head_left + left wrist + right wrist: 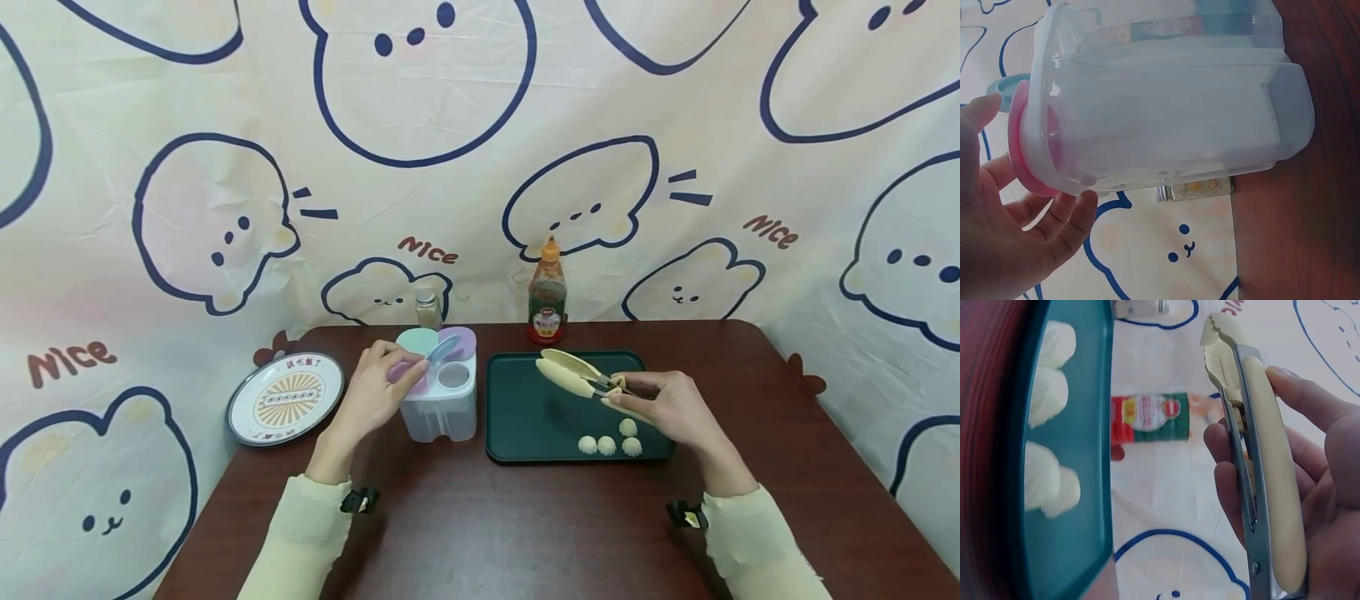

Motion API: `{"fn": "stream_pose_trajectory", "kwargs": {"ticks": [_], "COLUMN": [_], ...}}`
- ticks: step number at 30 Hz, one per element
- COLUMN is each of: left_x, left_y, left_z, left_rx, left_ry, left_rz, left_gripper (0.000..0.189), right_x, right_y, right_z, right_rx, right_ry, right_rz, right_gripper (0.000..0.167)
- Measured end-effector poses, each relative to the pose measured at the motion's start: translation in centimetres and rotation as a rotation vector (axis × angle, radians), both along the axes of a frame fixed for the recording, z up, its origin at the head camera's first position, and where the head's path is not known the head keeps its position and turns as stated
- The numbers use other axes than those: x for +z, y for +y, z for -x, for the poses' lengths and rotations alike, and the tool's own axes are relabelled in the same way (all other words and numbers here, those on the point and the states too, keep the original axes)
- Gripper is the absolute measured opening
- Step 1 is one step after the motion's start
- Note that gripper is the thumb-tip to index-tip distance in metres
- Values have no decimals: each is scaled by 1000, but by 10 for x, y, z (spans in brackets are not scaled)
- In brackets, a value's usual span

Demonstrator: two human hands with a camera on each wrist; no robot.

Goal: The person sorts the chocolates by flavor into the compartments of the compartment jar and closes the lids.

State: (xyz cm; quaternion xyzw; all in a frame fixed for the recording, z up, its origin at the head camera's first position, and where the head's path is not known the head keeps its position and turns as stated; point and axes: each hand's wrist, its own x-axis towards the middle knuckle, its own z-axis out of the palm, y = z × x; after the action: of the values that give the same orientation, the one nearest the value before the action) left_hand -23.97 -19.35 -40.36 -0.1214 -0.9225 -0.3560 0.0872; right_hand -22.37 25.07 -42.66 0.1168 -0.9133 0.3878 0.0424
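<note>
My left hand (381, 385) pinches a light blue round lid (444, 347), tilted above a translucent box (441, 417). One round opening (453, 375) at the box's front right is uncovered. Green (417, 339), purple (463, 340) and pink (1017, 139) lids sit on its top. In the left wrist view the other fingers lie by the pink lid. My right hand (671, 402) grips cream-coloured tongs (1272, 469), whose tips (566, 372) hover over a dark green tray (517, 417). Several small white buns (606, 445) lie at the tray's front right, beneath the tongs.
A sauce bottle (547, 300) with an orange cap stands behind the tray. Behind the box is a small glass seasoning jar (428, 310). A white patterned plate (247, 412) lies at the left edge of the brown table (480, 533), and a printed cloth hangs at the back.
</note>
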Motion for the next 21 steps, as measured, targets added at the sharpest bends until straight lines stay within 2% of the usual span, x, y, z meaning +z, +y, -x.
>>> {"fn": "stream_pose_trajectory", "kwargs": {"ticks": [11,21], "left_x": [0,0], "left_y": [1,1], "left_z": [-1,-1], "left_rx": [-6,-11], "left_ry": [34,33], "left_rz": [9,21], "left_gripper": [47,48], "right_x": [9,15], "right_y": [-28,-54], "right_z": [-3,0], "right_rx": [45,95], "right_ry": [33,51], "right_rz": [31,83], "right_gripper": [40,37]}}
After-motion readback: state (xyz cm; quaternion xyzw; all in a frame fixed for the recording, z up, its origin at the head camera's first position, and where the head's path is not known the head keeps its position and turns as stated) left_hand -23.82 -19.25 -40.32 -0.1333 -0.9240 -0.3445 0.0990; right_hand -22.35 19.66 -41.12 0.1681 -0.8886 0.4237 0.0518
